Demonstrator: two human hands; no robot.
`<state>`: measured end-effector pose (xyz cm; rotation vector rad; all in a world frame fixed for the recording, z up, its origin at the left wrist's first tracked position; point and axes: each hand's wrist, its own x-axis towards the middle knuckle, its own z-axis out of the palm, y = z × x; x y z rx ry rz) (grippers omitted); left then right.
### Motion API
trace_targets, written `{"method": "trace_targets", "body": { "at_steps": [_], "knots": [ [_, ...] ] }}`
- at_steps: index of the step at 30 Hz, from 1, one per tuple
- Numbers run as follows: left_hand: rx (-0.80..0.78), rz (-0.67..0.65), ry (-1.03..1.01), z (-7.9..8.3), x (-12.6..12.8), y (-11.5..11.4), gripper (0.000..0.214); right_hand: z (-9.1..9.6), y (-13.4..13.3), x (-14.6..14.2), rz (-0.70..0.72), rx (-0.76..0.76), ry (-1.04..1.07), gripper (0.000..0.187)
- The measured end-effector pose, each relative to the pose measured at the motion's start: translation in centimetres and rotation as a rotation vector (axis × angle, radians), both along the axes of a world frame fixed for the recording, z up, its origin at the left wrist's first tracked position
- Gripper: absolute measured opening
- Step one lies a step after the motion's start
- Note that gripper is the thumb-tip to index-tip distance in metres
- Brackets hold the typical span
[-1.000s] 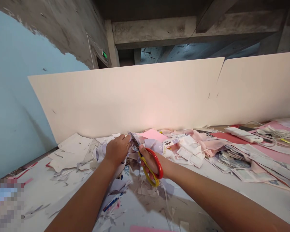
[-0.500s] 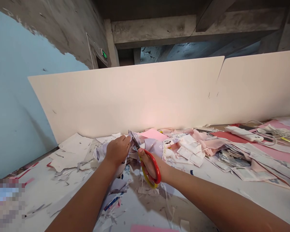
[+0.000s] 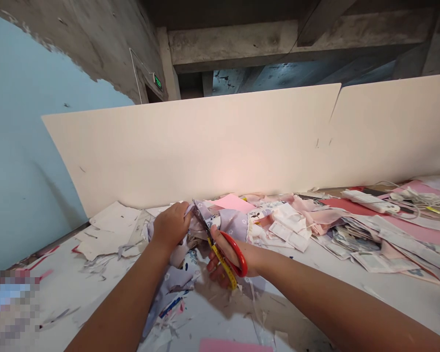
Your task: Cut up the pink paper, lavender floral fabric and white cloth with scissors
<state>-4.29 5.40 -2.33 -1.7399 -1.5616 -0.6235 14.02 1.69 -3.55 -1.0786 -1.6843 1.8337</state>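
Observation:
My left hand [image 3: 171, 226] is closed on a bunched piece of lavender floral fabric [image 3: 181, 256]. In my right hand [image 3: 220, 256] are scissors [image 3: 241, 259] with a red handle loop; the other handle is yellow with dark marks like a measuring tape. Their dark blades point up and left, lying against the fabric just right of my left hand. Whether the blades are fully closed I cannot tell. More lavender printed fabric [image 3: 236, 222] with a lace-like edge lies behind the scissors.
Paper and fabric scraps [image 3: 113, 222] cover the table's left. Stacked printed pieces [image 3: 357, 239] lie right, below a white power strip [image 3: 370, 201] with cords. Pink paper [image 3: 232, 201] is at the back, against a tall cream panel [image 3: 205, 151]. A blue strip [image 3: 170, 308] lies near my left forearm.
My left hand has shifted a little left with the fabric. The scissors have turned, with more blade showing and the yellow handle now seen edge-on; my right fingers look more extended.

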Motion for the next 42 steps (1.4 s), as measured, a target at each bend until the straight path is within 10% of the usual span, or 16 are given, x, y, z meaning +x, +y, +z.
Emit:
{"method": "trace_targets", "body": {
  "at_steps": [23, 42],
  "knots": [
    [0.104, -0.207, 0.331, -0.5, 0.8, -0.5, 0.022, 3.4, 1.7, 3.0, -0.017, 0.000, -0.164, 0.073],
    [0.130, -0.349, 0.378, -0.6, 1.2, -0.5, 0.022, 2.3, 1.9, 2.6, -0.056, 0.204, -0.118, 0.066]
  ]
}}
